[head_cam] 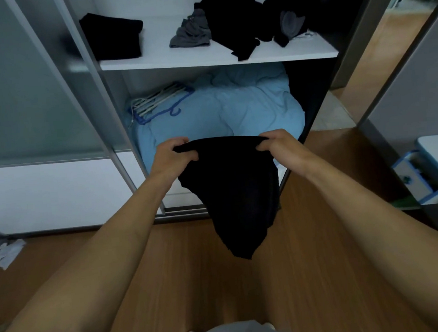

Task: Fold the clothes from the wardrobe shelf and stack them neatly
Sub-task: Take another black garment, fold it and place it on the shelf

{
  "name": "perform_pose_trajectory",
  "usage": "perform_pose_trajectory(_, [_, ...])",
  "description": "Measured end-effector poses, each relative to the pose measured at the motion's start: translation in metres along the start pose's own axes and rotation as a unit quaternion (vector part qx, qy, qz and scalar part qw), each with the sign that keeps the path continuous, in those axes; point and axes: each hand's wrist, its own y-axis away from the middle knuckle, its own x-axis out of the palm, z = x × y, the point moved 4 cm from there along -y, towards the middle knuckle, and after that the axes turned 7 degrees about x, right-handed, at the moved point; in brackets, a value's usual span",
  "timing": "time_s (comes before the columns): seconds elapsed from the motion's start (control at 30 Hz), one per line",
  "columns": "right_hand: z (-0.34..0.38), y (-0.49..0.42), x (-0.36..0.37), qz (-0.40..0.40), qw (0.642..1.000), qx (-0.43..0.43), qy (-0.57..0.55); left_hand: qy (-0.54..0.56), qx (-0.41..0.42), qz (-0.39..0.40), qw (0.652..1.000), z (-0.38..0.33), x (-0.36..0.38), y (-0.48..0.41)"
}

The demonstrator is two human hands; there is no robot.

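The open wardrobe (112,95) fills the upper half of the frame, with a light-blue duvet (234,106) bundled in its lower compartment. At centre a black garment (236,190) hangs in front of the duvet, above the wooden floor (182,275). On the white shelf (216,58) above, a loose heap of dark clothes (239,18) lies upper right and a folded black piece (114,36) upper left. The left hand (170,156) and right hand (279,144) each have a grip clenched on the hanging garment's top edge.
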Motion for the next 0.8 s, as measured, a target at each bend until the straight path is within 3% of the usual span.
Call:
perform_pose_trajectory(0.2, [-0.02, 0.0, -0.028, -0.028, 0.993, 0.021, -0.115, 0.069, 0.025, 0.037, 0.997, -0.035, 0.023, 0.002])
perform_pose_trajectory(0.37, [-0.065, 0.01, -0.018, 0.074, 0.946, -0.006, -0.316, 0.089, 0.045, 0.076, 0.992, -0.047, 0.034, 0.003])
perform_pose_trajectory(0.47, [-0.089, 0.015, 0.008, 0.144, 0.955, 0.033, -0.259, 0.107, 0.014, 0.07, 0.992, -0.046, 0.027, 0.002])
perform_pose_trajectory(0.57, [-0.09, 0.01, 0.035, 0.11, 0.985, 0.053, -0.12, 0.155, -0.01, 0.075, 0.985, -0.047, 0.013, 0.002])
perform_pose_trajectory(0.67, [-0.074, 0.0, 0.046, 0.059, 0.981, 0.042, -0.18, 0.215, -0.027, 0.064, 0.974, -0.048, -0.005, 0.002])
perform_pose_trajectory(0.8, [-0.047, -0.002, 0.055, 0.097, 0.95, 0.082, -0.286, 0.231, -0.029, 0.02, 0.972, -0.042, -0.029, 0.0])
